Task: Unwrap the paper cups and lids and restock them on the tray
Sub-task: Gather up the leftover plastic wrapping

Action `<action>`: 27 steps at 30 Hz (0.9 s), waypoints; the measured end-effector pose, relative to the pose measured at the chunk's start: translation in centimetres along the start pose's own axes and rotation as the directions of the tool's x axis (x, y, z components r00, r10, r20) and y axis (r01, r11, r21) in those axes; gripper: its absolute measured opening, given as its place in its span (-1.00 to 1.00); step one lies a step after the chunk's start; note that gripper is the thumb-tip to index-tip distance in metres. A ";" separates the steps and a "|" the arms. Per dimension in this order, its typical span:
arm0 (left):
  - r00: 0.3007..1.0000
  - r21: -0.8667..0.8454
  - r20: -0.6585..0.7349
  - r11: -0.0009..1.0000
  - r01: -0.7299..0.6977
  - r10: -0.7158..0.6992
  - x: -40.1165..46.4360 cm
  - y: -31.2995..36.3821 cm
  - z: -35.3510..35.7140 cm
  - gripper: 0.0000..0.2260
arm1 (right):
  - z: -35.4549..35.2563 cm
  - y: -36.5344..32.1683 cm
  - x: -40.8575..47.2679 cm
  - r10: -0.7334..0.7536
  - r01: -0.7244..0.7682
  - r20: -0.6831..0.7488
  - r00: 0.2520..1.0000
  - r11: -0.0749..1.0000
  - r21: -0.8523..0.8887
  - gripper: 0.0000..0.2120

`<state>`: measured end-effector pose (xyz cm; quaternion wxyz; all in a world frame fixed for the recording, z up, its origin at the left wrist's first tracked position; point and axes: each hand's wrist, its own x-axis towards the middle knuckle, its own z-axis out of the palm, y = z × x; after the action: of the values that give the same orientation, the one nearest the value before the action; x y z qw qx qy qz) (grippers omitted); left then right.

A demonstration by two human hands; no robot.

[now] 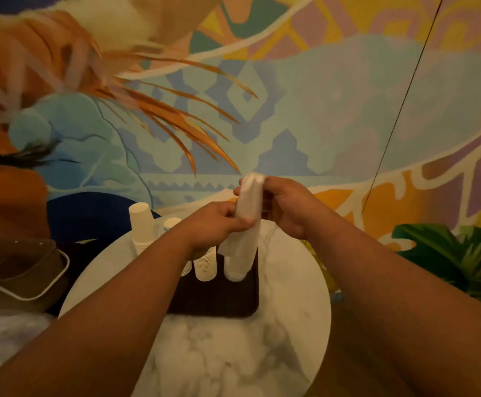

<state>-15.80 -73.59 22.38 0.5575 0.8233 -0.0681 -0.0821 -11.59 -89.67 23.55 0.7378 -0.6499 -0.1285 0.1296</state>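
Head view: our right hand [286, 207] pinches the top end of a tall white wrapped sleeve of paper cups [245, 224], fingers closed round the crumpled wrap at the tip; our left hand [219, 224] is clamped on the sleeve's middle from the near side. Sleeve stands almost upright, bottom end down on or just above the dark rectangular tray [219, 299] — contact not clear from here. A loose flap of wrap hangs off its lower left side, so we judge we're mid-unwrap. On the tray to the left: short white stack of unwrapped paper cups [205, 265], just beside the sleeve. Further left, a taller white cup stack [142, 224], base hidden behind our forearm. Tray sits on the round white marble-pattern table [291, 325]. No lids identifiable. To do it well: keep left grip firm but not crushing the cup rims, peel wrap with right away from the neighbouring stack so we don't topple it.
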 end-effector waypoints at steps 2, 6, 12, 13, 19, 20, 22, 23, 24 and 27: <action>0.999 -0.099 -0.043 0.995 0.007 -0.011 -0.4 0.5 0.6 -0.92 | -1.2 -0.7 -0.3 0.047 -0.062 0.098 0.994 0.984 0.166 -0.57; 0.997 -0.168 -0.067 0.985 -0.043 0.032 -0.6 1.4 1.6 -0.83 | -0.1 -0.3 -0.8 0.120 -0.134 0.085 0.989 0.975 0.179 -0.51; 0.995 -0.183 -0.053 0.979 -0.089 0.081 -1.0 2.5 2.2 -0.87 | 3.8 -0.7 -0.8 0.002 0.014 -0.179 0.984 0.996 0.086 -0.77; 0.996 -0.185 -0.047 0.979 -0.080 0.073 -1.0 2.5 1.9 -0.87 | 3.7 -1.0 -0.8 -0.013 0.029 -0.172 0.985 0.995 0.091 -0.78; 0.997 -0.198 -0.016 0.977 -0.076 0.074 -0.9 2.8 0.4 -0.79 | 3.6 -2.5 -1.1 -0.012 0.023 -0.137 0.991 0.997 0.075 -0.78; 0.997 -0.208 -0.016 0.975 -0.077 0.075 -0.8 2.9 0.2 -0.80 | 3.6 -2.6 -1.1 -0.018 0.028 -0.131 0.991 0.997 0.072 -0.79; 0.998 -0.234 -0.025 0.970 -0.063 0.058 -0.6 3.0 -0.2 -0.82 | 3.6 -3.0 -1.2 -0.057 0.064 -0.131 0.990 0.996 0.056 -0.82; 0.999 -0.261 -0.033 0.965 -0.040 0.033 -0.6 3.2 -0.4 -0.84 | 3.6 -3.2 -1.3 -0.088 0.093 -0.138 0.987 0.995 0.031 -0.83; 0.999 -0.306 -0.041 0.952 -0.015 0.002 -0.5 3.3 -0.5 -0.85 | 3.7 -3.4 -1.3 -0.129 0.129 -0.138 0.982 0.992 -0.010 -0.83; 0.993 -0.455 -0.069 0.889 0.053 -0.094 -0.1 3.7 -1.1 -0.83 | 3.9 -3.4 -1.6 -0.238 0.226 -0.083 0.968 0.965 -0.134 -0.83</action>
<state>-15.74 -73.90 26.27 0.7325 0.6761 0.0091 -0.0799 -14.45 -87.06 27.32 0.7116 -0.6805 -0.1750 0.0019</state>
